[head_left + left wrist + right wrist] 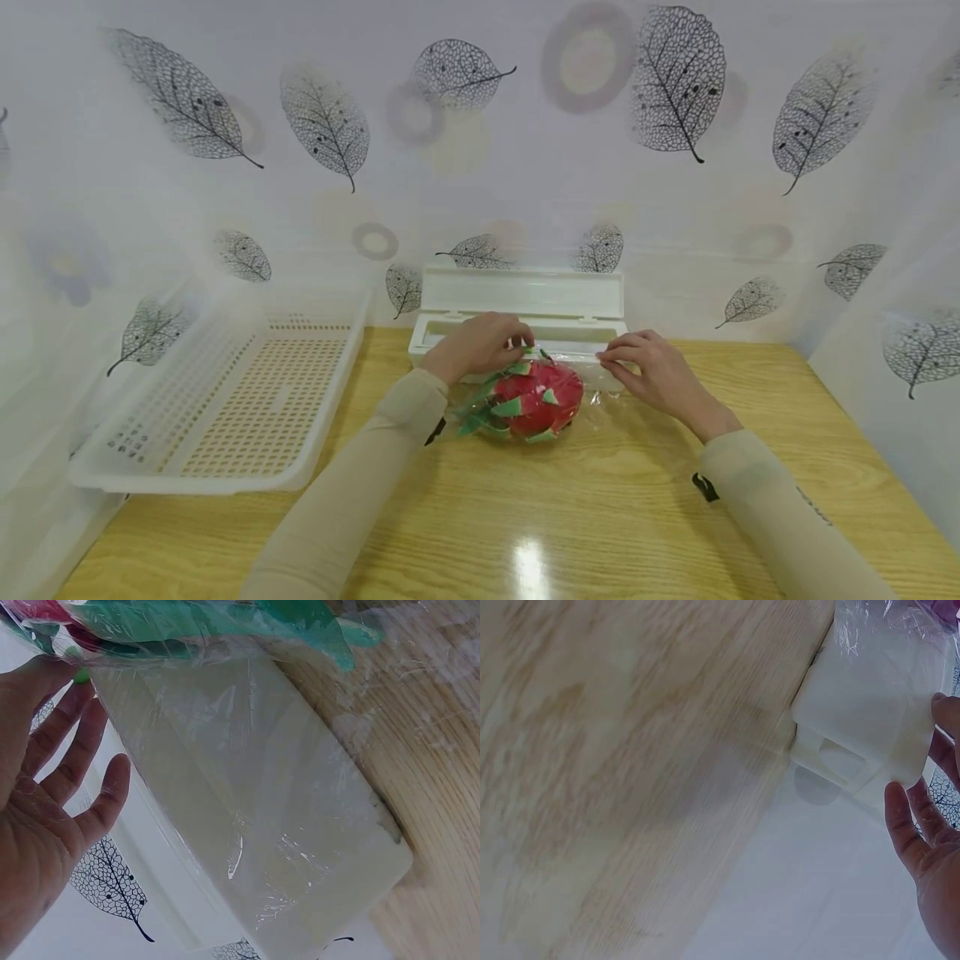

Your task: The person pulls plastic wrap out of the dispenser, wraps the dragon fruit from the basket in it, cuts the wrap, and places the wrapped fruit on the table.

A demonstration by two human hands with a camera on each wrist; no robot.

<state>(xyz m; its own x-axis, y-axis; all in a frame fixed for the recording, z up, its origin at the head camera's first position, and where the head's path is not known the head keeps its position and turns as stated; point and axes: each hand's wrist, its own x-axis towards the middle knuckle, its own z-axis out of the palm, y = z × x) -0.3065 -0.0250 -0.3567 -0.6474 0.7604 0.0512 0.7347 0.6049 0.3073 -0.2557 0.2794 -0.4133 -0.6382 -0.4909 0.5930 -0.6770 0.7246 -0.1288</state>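
Observation:
A red dragon fruit (538, 398) with green scales lies in clear cling film (600, 400) before an open white cling film box (522, 290). Film drapes over the box's front wall, seen close in the left wrist view. My left hand (487, 340) is at the box's front edge behind the fruit, thumb and forefinger pinching a small bright green slider (82, 675); its other fingers are loosely bent. My right hand (654, 367) grips the box's right front corner, thumb in front, fingers behind. Whether it also pinches film I cannot tell.
A white perforated plastic basket (300, 467) stands on the wooden table (570, 517) at the left. Leaf-printed white sheeting (510, 183) hangs close behind the box and along both sides.

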